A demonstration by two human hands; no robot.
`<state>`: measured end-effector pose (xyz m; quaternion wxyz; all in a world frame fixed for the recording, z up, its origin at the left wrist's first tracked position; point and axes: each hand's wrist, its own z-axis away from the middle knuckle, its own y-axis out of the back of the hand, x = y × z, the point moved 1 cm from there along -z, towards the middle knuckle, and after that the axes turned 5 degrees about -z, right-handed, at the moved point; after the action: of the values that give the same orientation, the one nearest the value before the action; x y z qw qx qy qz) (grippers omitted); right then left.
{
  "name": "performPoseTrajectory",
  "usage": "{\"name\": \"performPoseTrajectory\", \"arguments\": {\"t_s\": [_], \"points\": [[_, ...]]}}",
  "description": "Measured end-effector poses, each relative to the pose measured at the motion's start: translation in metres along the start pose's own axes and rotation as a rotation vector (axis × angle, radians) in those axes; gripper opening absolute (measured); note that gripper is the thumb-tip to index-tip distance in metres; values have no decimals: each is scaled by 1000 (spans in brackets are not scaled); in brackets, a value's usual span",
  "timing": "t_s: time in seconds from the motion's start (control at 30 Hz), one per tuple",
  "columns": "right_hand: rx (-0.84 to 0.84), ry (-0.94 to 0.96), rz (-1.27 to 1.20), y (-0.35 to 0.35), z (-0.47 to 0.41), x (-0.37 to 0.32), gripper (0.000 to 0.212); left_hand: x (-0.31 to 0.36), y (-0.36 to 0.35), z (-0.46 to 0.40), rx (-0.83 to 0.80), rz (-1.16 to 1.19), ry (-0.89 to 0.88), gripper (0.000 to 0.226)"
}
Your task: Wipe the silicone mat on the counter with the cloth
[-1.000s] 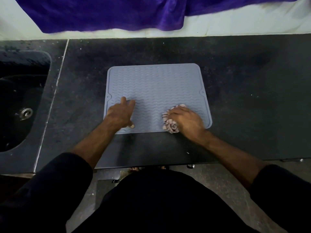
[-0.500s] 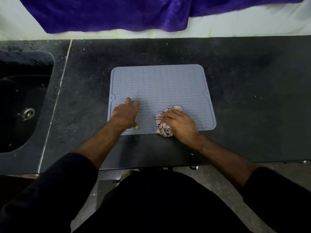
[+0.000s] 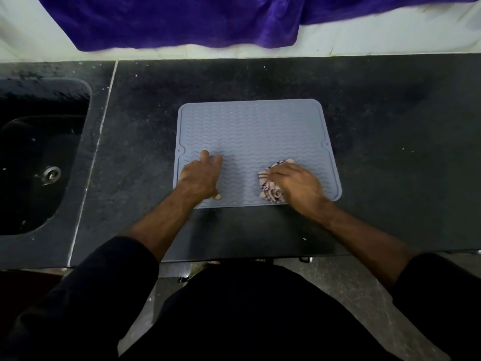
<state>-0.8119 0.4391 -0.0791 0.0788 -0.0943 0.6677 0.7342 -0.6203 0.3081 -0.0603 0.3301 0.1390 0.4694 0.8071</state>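
Observation:
A grey-blue silicone mat (image 3: 253, 131) with a wavy ribbed pattern lies flat on the dark counter (image 3: 390, 126). My right hand (image 3: 299, 185) presses a crumpled white cloth with dark stripes (image 3: 270, 183) onto the mat's near right part. My left hand (image 3: 201, 178) rests on the mat's near left corner with its fingers spread flat and holds nothing.
A dark sink (image 3: 33, 157) with a metal drain (image 3: 52, 174) is sunk into the counter at the left. A purple fabric (image 3: 182, 19) hangs over the white wall behind. The counter's front edge runs just below my forearms.
My right hand slid the cloth left along the mat's near edge, then back to the right. My left hand has stayed on the near left corner.

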Motion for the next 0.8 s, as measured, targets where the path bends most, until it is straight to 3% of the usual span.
{"name": "performPoseTrajectory", "arguments": {"t_s": [0.13,0.23,0.37,0.57,0.63,0.8], "points": [[44,-54,-39,5,-5,4,48,2,-1,0,-7,8,13,88],[85,8,-91,1,-21,-15,48,4,1,-1,-15,9,23,90],[25,61,-27,-12,-30,-25,50,2,0,0,-11,-3,18,91],[62,-78,-14,-3,-26,3,46,0,-2,2,3,21,7,84],[85,-39,-76,-1,-35,-6,43,1,-1,1,0,27,6,85],[-20,40,4,-3,-52,-25,41,0,-3,0,21,14,14,85]]}}
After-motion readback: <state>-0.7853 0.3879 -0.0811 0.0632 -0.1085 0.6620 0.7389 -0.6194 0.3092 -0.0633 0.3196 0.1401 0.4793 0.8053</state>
